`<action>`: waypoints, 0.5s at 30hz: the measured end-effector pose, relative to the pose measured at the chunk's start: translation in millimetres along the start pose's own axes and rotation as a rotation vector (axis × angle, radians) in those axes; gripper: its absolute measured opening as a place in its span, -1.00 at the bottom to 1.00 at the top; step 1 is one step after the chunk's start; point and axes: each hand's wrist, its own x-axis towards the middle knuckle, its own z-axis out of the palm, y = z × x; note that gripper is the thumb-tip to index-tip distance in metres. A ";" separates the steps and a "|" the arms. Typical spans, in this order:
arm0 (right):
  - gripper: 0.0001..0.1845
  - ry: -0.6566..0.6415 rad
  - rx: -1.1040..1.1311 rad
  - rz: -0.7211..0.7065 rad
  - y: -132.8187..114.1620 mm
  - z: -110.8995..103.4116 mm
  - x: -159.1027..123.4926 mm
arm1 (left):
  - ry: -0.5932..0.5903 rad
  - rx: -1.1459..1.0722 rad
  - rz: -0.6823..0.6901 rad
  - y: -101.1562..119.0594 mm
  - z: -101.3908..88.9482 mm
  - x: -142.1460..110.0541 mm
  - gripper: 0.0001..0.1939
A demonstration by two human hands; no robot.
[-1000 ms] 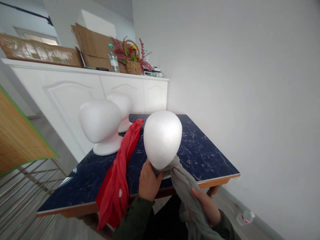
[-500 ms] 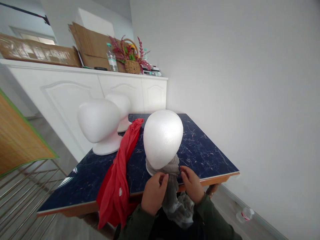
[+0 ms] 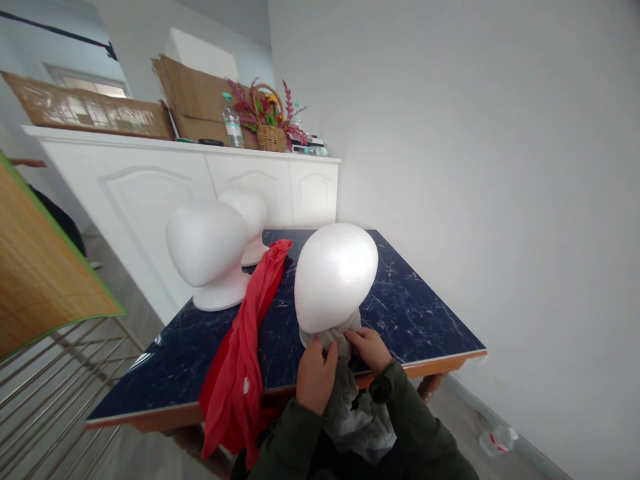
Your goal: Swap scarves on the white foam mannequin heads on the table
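Note:
A white foam mannequin head (image 3: 334, 277) stands near the front edge of the dark blue table, turned slightly to the right. Around its neck lies a grey scarf (image 3: 345, 393), whose loose end hangs down over the table edge. My left hand (image 3: 316, 375) pinches the scarf at the left of the neck front, thumb and fingers closed. On the other side my right hand (image 3: 369, 348) grips the cloth between thumb and fingertips, close under the head. Left of these, a red scarf (image 3: 245, 360) is stretched across the table and drapes over its front.
Two more white mannequin heads (image 3: 207, 247) stand at the table's left. Behind is a white cabinet (image 3: 150, 183) bearing cardboard boxes, a water bottle (image 3: 233, 121) and a flower basket (image 3: 271, 137). A metal rack (image 3: 65, 373) is at left; a plastic bottle (image 3: 499, 440) lies on the floor.
The mannequin head has turned and tilted a little to the right. My right hand has moved left and up onto the scarf at the neck. The camera view has shifted slightly.

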 end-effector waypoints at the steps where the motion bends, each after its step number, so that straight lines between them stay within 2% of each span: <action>1: -0.65 0.047 0.121 0.032 0.1 -0.1 1.0 | 0.015 -0.116 -0.027 -1.7 0.5 -2.0 -0.73; 4: -0.78 0.117 0.526 0.214 -1.8 -2.0 1.8 | 0.039 -0.549 -0.181 -6.1 1.3 -6.9 -0.69; 8: -0.80 0.005 0.860 0.381 -8.5 -10.1 -0.2 | 0.107 -1.051 -0.331 -6.8 -0.7 -9.5 -0.67; 11: -0.75 -0.111 0.951 0.394 -10.8 -12.8 0.0 | 0.149 -1.230 -0.379 -3.0 -4.3 -9.6 -0.72; 14: -0.69 -0.222 0.978 0.395 -7.9 -9.9 5.0 | 0.156 -1.284 -0.454 0.4 -9.3 -9.3 -0.89; 15: -0.69 -0.254 0.981 0.394 -6.1 -8.8 7.9 | 0.144 -1.283 -0.465 0.7 -11.3 -9.0 -0.89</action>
